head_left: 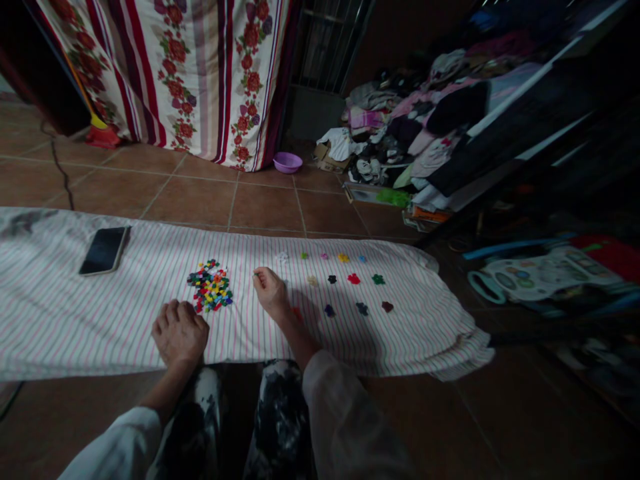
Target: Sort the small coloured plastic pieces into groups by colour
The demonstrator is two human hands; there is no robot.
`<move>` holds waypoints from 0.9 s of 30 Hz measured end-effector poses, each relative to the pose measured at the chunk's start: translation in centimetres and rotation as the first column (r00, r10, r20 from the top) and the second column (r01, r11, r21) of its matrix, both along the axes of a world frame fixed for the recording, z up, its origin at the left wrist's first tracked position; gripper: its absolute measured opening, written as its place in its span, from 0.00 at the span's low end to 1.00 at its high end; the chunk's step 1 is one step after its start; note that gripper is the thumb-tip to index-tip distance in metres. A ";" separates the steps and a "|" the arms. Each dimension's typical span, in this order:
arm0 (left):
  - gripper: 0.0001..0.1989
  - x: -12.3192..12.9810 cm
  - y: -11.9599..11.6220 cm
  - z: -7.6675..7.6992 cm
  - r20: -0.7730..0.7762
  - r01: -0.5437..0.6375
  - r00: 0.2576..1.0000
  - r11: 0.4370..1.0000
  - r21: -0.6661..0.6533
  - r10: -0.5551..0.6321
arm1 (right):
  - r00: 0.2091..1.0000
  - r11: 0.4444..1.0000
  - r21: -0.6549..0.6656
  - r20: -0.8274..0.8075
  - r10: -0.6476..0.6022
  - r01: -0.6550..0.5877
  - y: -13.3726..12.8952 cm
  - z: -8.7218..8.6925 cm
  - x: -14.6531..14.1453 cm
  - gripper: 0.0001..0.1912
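A mixed heap of tiny colourful pieces [211, 287], like small beads or bricks, lies on the striped cloth [125, 313]. Just below it my left hand [180, 331] rests palm down, holding nothing that I can see, its fingers apart and slightly bent. To the heap's right, my right hand [270, 291] is closed in a pinch; what it holds is too small to name. Small single-colour piles stand in rows beyond it, among them white [283, 257], yellow [343, 257], red [354, 279], dark green [379, 279] and brown [387, 307]. My right forearm partly covers an orange pile [297, 313].
A phone [105, 251] lies on the cloth at the left. Past the far edge are a tiled floor, a purple basin [287, 162], a floral curtain [200, 80] and a red dustpan or broom head [103, 135]. Heaped clothes [400, 127] fill the back right.
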State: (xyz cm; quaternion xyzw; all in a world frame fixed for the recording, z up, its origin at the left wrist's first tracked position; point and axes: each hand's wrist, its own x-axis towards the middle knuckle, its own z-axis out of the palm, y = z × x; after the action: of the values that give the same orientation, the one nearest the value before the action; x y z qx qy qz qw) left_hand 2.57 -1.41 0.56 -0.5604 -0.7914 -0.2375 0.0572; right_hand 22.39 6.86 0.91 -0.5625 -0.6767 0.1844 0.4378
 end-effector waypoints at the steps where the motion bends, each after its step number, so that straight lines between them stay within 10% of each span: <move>1: 0.18 0.0 0.0 0.1 0.001 0.000 1.000 1.000 -0.003 0.000 | 1.000 1.000 0.023 -0.022 -0.013 0.014 0.0 0.4 1.0 0.09; 17: 0.18 0.1 0.0 0.4 0.014 -0.014 1.000 1.000 -0.012 0.014 | 0.800 0.821 -0.071 -0.191 -0.569 0.567 -3.6 0.8 22.7 0.22; 27: 0.18 0.2 0.0 0.7 -0.019 -0.022 1.000 0.999 -0.048 0.021 | 0.706 0.703 -0.064 0.091 -0.702 0.708 -3.7 0.1 32.0 0.22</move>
State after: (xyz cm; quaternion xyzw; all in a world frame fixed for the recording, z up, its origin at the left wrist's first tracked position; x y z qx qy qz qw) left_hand 2.80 -1.41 1.25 -0.5552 -0.8023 -0.2127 0.0536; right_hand 54.41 3.15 1.03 -0.8036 -0.4134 0.0181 0.4277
